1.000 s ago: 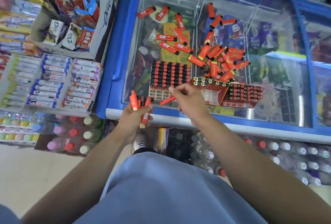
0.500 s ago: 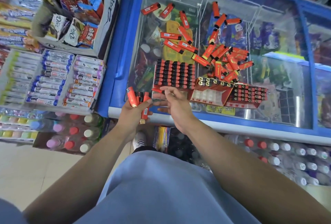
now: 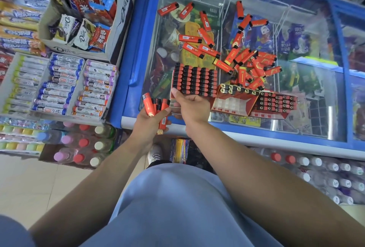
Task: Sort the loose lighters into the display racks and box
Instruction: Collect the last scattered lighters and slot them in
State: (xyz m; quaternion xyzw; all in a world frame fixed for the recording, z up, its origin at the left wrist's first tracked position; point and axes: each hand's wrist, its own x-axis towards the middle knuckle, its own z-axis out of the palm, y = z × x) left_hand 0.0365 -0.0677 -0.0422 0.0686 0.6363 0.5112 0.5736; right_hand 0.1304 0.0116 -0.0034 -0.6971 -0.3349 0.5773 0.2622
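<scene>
My left hand [image 3: 152, 120] grips a bunch of several red lighters [image 3: 156, 108] at the freezer's near edge. My right hand [image 3: 190, 106] lies on the near-left corner of a display rack [image 3: 195, 80] full of red and black lighters; its thumb is on top and its fingers curl at the rack's front edge. No lighter shows in that hand. To the right sit an open red box [image 3: 235, 102] with white dividers and a second filled rack [image 3: 276, 102]. Several loose lighters [image 3: 254, 67] are heaped behind the box, and others [image 3: 197, 49] are scattered behind the first rack.
Everything lies on the glass lid of a blue-framed chest freezer [image 3: 126, 49]. To the left stand a Dove chocolate carton [image 3: 87, 35] and trays of candy rolls [image 3: 59, 84]. Bottled drinks [image 3: 79, 148] are stacked on the floor below.
My right hand carried a single lighter from beside the box to the first rack's near-left corner, and the lighter is out of sight now. My left hand stayed put with its bunch.
</scene>
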